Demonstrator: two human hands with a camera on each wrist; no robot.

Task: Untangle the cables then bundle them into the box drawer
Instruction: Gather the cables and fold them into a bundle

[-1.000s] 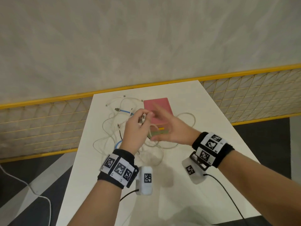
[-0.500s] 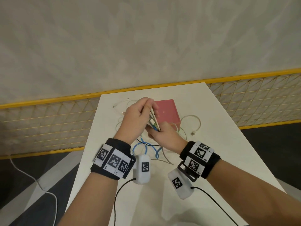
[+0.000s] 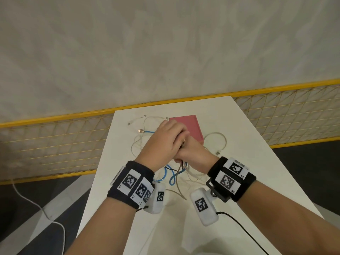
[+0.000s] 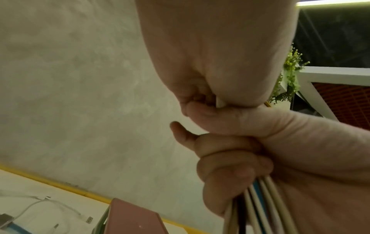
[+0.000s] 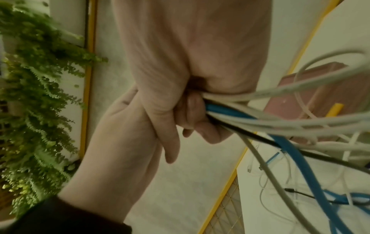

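A tangle of white, blue and black cables (image 3: 173, 178) lies on the white table (image 3: 239, 162) and hangs below my joined hands. My right hand (image 3: 194, 154) grips a bundle of cable strands (image 5: 230, 110), fingers curled round them (image 4: 258, 204). My left hand (image 3: 165, 142) is wrapped over the top of the same bundle, against the right fist, with a white cable end (image 4: 219, 102) pinched in its fingers. The pink box (image 3: 186, 126) stands just behind the hands; its drawer is not visible.
A blue cable with a metal plug (image 3: 142, 131) and thin white cables (image 3: 145, 118) lie left of the box. A white cable loop (image 3: 219, 142) lies to its right. A yellow-framed mesh fence (image 3: 55, 144) borders the table's far end.
My left hand has come down over the upright cable ends and closed on them against the right fist. More cable has gathered below the hands.
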